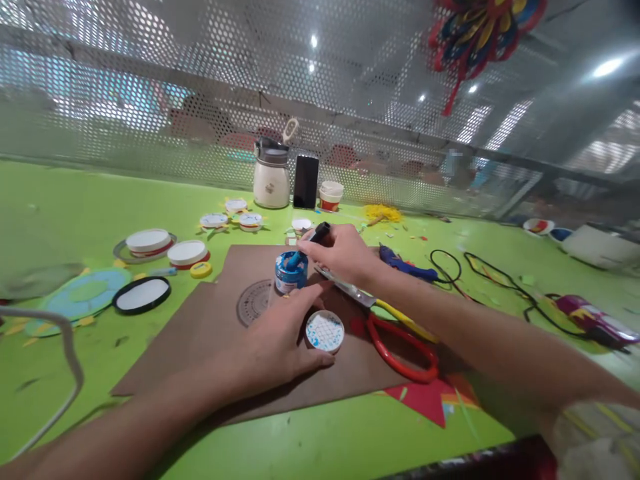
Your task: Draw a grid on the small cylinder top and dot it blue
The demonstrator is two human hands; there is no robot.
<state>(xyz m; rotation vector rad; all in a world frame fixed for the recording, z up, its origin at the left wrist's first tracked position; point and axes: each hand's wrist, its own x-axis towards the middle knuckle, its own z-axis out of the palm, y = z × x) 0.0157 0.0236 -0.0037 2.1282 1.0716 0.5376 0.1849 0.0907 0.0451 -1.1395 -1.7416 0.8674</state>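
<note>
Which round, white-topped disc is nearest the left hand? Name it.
The blue-speckled round white disc, between the thumb and fingers of the left hand; it alone lies over the brown cardboard sheet.

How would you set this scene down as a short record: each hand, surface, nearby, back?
Right hand: gripping a black-handled tool, its blue end at the mouth of a small round blue jar
Left hand: curved beside a round white blue-speckled disc; contact unclear
Surface: brown cardboard sheet on green tabletop
Nearby: red-and-yellow-handled metal scissors
Back: white dark-lidded bottle; upright black phone
</note>
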